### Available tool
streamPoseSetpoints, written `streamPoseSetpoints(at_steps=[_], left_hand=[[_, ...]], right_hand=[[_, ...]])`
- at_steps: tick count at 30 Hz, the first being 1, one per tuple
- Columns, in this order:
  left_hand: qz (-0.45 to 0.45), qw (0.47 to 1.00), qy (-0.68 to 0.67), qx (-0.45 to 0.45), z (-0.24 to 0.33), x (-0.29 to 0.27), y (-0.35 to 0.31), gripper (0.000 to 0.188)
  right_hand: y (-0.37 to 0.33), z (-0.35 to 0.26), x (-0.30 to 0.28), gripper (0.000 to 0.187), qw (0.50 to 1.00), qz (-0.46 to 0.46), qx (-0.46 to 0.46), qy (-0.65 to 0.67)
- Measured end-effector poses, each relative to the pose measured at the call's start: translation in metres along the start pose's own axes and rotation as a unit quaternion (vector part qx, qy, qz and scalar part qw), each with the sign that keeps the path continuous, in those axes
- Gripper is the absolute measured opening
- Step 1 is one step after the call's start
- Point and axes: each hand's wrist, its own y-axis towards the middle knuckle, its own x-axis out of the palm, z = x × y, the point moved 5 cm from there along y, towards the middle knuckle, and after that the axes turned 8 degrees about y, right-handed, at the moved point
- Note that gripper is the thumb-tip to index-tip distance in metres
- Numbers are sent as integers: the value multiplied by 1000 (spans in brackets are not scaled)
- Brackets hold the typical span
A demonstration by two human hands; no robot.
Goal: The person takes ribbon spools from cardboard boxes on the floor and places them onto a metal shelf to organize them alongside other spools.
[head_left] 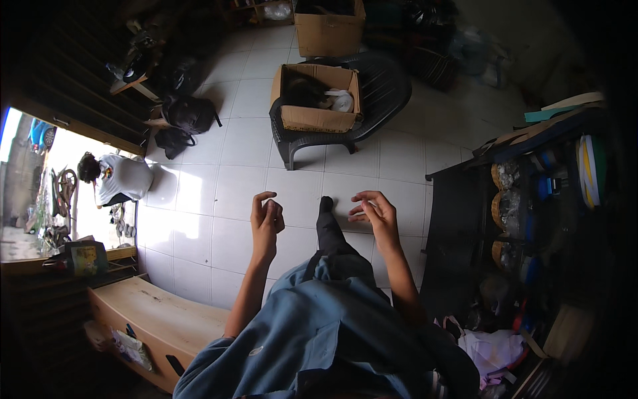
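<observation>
My left hand [267,218] is held in the air over the tiled floor, its fingers loosely bent and apart, with nothing in it. To its right my right hand [376,211] hangs at about the same height, also holding nothing, with thumb and fingers spread. Neither hand touches anything. Ahead of them stands a black plastic chair [382,93]. On its seat rests an open cardboard box [321,121] with a roll of white material [341,101] and something dark inside. One of my feet [326,204] shows on the floor between the hands.
A second cardboard box [329,34] stands behind the chair. Dark bags [189,114] lie on the floor at left, near a person [126,178] bent low by the bright doorway. A wooden bench-like top [163,309] is at lower left. Loaded shelves [508,199] line the right.
</observation>
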Motion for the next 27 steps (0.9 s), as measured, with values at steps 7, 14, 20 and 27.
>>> streamPoseSetpoints(at_steps=[7, 14, 20, 27], left_hand=[[33, 996, -25, -81, 6, -18, 107, 46], [-33, 926, -370, -62, 42, 14, 202, 69], [-45, 931, -361, -34, 46, 19, 275, 86], [89, 925, -358, -91, 57, -85, 366, 83]], right_hand=[[153, -2, 23, 19, 997, -64, 34, -10], [267, -15, 103, 45, 987, -151, -19, -47], [307, 22, 216, 65, 891, -238, -179, -343], [332, 63, 319, 83, 830, -331, -197, -404]])
